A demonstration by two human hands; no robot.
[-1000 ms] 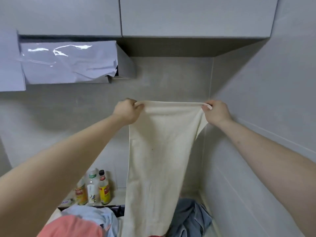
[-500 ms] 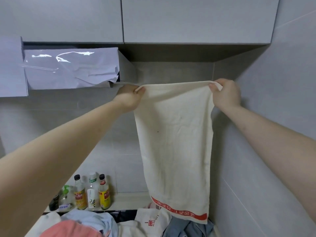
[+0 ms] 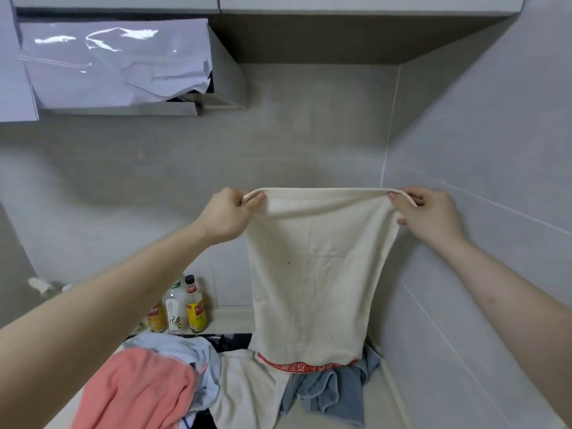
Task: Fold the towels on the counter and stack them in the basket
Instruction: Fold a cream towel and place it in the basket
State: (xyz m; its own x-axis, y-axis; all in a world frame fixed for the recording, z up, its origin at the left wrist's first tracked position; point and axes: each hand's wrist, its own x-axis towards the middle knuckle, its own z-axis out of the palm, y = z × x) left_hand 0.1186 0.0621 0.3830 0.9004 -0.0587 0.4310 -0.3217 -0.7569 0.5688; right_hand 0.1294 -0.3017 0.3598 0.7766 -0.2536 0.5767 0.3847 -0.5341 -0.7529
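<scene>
A cream towel with a red printed band along its lower edge hangs upright in front of me. My left hand pinches its top left corner and my right hand pinches its top right corner. The lower edge hangs just above the pile on the counter. In that pile lie a pink towel, a light blue towel, a white towel and a grey-blue towel. No basket is in view.
Three bottles stand against the back wall, behind the pile. A range hood wrapped in plastic film hangs at upper left. The tiled side wall is close on the right, and upper cabinets run overhead.
Both hands raised the towel high half a second ago and have since lowered it. Its red band now hangs just above the pile.
</scene>
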